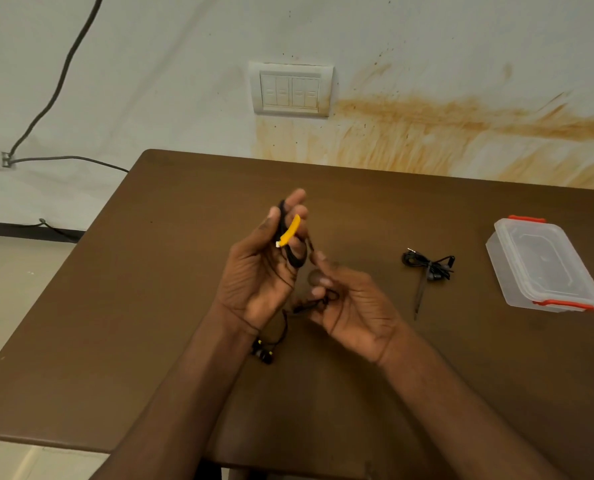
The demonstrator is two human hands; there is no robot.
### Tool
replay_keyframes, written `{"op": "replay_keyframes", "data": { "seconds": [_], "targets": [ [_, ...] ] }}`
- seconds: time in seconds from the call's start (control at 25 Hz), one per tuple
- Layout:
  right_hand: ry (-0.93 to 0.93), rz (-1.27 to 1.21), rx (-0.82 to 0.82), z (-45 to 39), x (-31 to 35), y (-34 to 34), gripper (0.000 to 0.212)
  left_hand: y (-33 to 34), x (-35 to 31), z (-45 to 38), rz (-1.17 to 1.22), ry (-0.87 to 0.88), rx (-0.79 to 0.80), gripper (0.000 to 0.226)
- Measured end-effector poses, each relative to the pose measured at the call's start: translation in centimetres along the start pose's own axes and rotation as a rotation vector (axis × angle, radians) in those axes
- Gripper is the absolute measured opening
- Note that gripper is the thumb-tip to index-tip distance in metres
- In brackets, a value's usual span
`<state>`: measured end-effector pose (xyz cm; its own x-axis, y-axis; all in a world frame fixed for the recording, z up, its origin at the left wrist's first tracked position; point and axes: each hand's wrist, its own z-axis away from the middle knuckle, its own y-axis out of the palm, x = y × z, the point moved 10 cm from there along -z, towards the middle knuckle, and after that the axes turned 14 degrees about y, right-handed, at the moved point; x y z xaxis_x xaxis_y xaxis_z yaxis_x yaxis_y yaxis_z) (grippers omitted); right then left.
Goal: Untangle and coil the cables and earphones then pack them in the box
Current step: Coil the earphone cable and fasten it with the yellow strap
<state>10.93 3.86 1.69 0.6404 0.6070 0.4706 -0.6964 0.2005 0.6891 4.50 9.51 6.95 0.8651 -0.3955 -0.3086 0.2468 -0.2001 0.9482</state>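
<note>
Head view: both hands are raised over the middle of the brown table, close together at frame centre. Left hand is palm-up with fingers curled loosely, holding a black cable coil wrapped round its fingers; an orange tie strip lies across the coil between thumb and fingertips. Right hand sits just right of and below the left, fingers bent, pinching a loose stretch of the same black cable near its fingertips; motion blur here, so exact finger contact is hard to read. Thin cable runs down from between the hands past the left wrist to a pair of black earbuds with yellow marks, hanging just below the wrist, lower centre-left; cannot tell whether they touch the table.

Second set, black coiled earphones, lies on the table right of centre, bundled and tied, with one straight tail pointing toward the bottom of the frame. It is well apart from both hands, between the right hand and the box.

Clear plastic box with red clips sits at the right edge of the frame, lid on, near the bundled earphones but not touching.

Background: white switch plate on the stained wall at upper centre, grey wall cable at upper left.
</note>
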Motion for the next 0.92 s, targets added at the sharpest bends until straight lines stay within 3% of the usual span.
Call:
{"op": "replay_keyframes", "data": {
  "seconds": [0.12,0.24,0.36,0.48,0.6,0.8,0.92],
  "targets": [
    [0.085,0.077,-0.060,-0.5,-1.7,0.2,0.013,-1.1,-2.8,-0.9,-0.068,0.202,-0.103,0.036],
    [0.033,0.482,-0.306,0.2,-1.2,-1.0,0.016,-2.7,-6.9,-1.1,-0.289,0.423,-0.192,0.034],
    [-0.103,0.778,-0.477,1.2,0.9,-1.8,0.019,-4.3,-10.3,-0.3,-0.378,0.523,-0.261,0.035],
    [-0.110,0.761,-0.476,1.2,1.7,-2.0,0.019,-5.3,-11.4,0.4,-0.303,0.505,-0.313,0.032],
    [-0.159,0.939,-0.544,1.2,2.2,-1.7,0.019,-5.7,-10.9,0.5,-0.230,0.438,-0.340,0.031],
    [-0.132,0.664,-0.699,2.3,4.2,-5.5,0.038,-5.3,-9.6,0.5,-0.150,0.284,-0.308,0.032],
    [-0.192,0.968,-0.911,3.8,6.8,-6.9,0.053,-4.3,-8.4,0.4,-0.201,0.170,-0.200,0.033]
  ]
}}
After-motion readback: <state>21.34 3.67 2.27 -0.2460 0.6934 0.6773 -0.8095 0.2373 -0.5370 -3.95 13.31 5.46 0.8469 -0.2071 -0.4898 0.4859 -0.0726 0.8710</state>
